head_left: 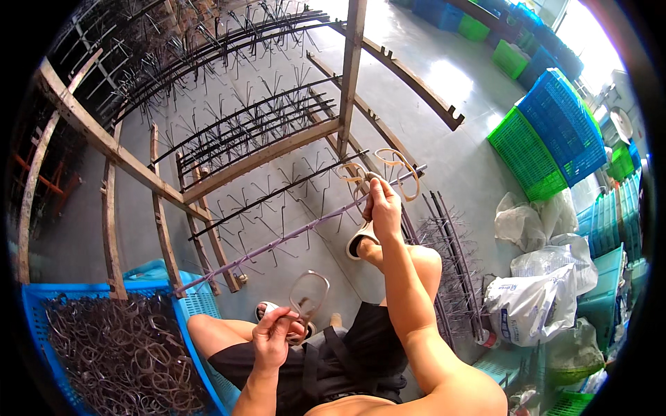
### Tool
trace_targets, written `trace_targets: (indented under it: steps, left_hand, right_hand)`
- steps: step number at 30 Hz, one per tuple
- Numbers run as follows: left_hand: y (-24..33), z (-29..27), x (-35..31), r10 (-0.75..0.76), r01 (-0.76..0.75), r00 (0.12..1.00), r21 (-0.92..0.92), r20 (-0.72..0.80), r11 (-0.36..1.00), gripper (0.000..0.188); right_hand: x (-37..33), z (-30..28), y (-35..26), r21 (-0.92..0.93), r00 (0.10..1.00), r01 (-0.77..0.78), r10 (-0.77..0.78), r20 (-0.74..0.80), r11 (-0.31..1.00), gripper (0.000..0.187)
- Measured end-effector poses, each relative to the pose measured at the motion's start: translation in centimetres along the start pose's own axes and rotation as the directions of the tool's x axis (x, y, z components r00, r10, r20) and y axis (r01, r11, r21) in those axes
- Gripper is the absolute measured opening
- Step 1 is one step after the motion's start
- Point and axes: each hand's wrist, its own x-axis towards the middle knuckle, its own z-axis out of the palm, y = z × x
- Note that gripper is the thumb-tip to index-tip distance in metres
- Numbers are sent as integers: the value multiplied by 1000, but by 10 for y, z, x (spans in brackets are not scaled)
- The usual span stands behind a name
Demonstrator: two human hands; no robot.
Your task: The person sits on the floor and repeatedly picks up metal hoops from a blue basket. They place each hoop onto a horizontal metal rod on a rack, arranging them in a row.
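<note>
My left hand (272, 334), low in front of my lap, pinches a pale, see-through eyeglass frame (310, 279) by its edge. My right hand (380, 202) reaches forward with its fingers closed on an amber eyeglass frame (416, 182), whose rounded rims spread to both sides of the fingers. This frame is beside the far right end of a purple rod (305, 230) set with thin bent wire hooks. My fingers hide whether the frame touches a hook. On the left, a blue basket (184, 312) holds a heap of dark brownish eyeglass frames (125, 347).
A rusty metal rack (263, 159) carries several rods with wire hooks. More hooked rods (454, 267) lie on the floor beside my right leg. Green crates (531, 156), blue crates (558, 128) and white plastic bags (534, 305) stand along the right side.
</note>
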Motion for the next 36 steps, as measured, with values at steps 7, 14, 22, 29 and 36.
trace_targets:
  steps: [7, 14, 22, 29, 36]
  left_hand:
    - [3, 2, 4, 211, -186, 976, 313, -47, 931, 23]
    - [-10, 30, 14, 570, -342, 821, 785, -18, 517, 22]
    - [-5, -11, -5, 196, -102, 970, 493, -143, 864, 36]
    - [10, -63, -19, 63, 26, 995, 808, -78, 588, 46]
    - [32, -87, -23, 0, 247, 969, 963, -248, 110, 45]
  right_hand:
    - [-105, 24, -28, -703, 923, 374, -315, 220, 606, 29]
    - [-210, 77, 1, -50, 962, -13, 26, 272, 999, 32]
    - [-65, 57, 18, -134, 970, 103, -129, -204, 986, 22]
    - [-42, 69, 21, -465, 955, 19, -153, -254, 885, 27]
    - [-42, 67, 34, -257, 955, 137, -196, -224, 957, 27]
